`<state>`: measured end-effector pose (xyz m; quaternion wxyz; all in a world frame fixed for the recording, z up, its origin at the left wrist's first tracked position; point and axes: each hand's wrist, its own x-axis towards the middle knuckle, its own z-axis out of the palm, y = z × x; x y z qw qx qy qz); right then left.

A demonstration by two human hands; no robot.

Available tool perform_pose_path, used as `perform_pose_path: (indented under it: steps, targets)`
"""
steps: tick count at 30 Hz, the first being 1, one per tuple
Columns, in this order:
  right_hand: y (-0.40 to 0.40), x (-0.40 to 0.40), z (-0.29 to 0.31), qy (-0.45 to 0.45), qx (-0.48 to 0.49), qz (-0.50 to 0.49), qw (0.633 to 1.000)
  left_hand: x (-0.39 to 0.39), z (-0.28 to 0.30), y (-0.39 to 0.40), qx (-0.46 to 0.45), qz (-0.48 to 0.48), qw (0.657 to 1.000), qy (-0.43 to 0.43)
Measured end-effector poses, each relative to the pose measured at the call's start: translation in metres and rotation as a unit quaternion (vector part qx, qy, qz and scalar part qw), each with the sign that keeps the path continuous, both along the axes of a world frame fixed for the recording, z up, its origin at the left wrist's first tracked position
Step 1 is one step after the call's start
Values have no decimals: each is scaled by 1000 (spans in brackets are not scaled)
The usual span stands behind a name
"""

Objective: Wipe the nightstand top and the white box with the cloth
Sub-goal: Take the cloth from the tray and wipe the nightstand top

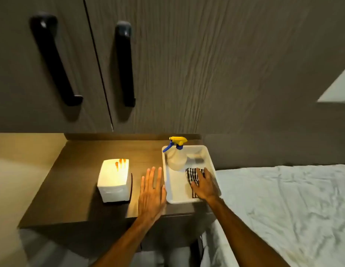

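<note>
Fetching the cloth: wiping has not begun.

The right hand [203,186] lies on the checked cloth [193,176] inside the white tray [172,189], fingers curled loosely over it; whether it has closed a grip cannot be told. The left hand [151,191] is flat and fully open, holding nothing, over the surface [81,166] just beside the tray. The white box [114,180] stands left of it. Next, it seems, the cloth must be pinched, lifted clear of the spray bottle [176,157] and brought to the surface.

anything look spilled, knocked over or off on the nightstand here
Nothing stands out. The spray bottle stands upright in the white tray, the white box sits square, no spill visible.
</note>
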<state>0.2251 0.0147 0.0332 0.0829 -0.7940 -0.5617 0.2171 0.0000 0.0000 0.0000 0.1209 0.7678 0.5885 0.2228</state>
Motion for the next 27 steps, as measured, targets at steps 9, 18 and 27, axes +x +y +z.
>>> perform_pose_path:
  steps: [9, 18, 27]
  targets:
    - [16, 7, -32, -79, -87, 73, 990, -1, -72, 31, -84, 88, 987, 107]
    - [17, 13, -13, -81, -65, 80, 991, -3, -72, 32, -86, 68, 987, 114]
    - [-24, -9, 46, 37, 114, 31, 992, -35, 9, -19, 101, 66, 991, -52]
